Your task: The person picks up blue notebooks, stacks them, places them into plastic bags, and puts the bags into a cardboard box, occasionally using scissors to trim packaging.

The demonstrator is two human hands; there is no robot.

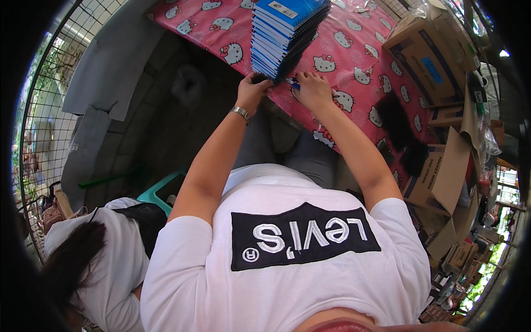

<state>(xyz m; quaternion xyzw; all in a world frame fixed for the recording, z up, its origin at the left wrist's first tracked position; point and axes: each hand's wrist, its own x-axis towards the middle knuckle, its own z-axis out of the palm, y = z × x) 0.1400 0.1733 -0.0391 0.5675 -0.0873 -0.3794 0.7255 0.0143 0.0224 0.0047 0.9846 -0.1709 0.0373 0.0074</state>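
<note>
A tall stack of blue-covered spiral notebooks [276,39] stands on the pink table, black coil bindings along its right side. My left hand [253,94], a metal watch at its wrist, is at the near foot of the stack. Its thumb and fingers are pinched together; what they hold is too small to make out. Just to the right, my right hand [313,91] is closed around a small blue-handled tool [294,84]. The tool points toward the left fingers at the table edge. Its jaws are too small to see clearly.
A pink patterned cloth [354,52] covers the table. Black piles [395,119] lie on its right part. Cardboard boxes [426,61] stand along the right, one with open flaps [442,171]. Another person in white [119,265] is at lower left, near a green stool [160,193].
</note>
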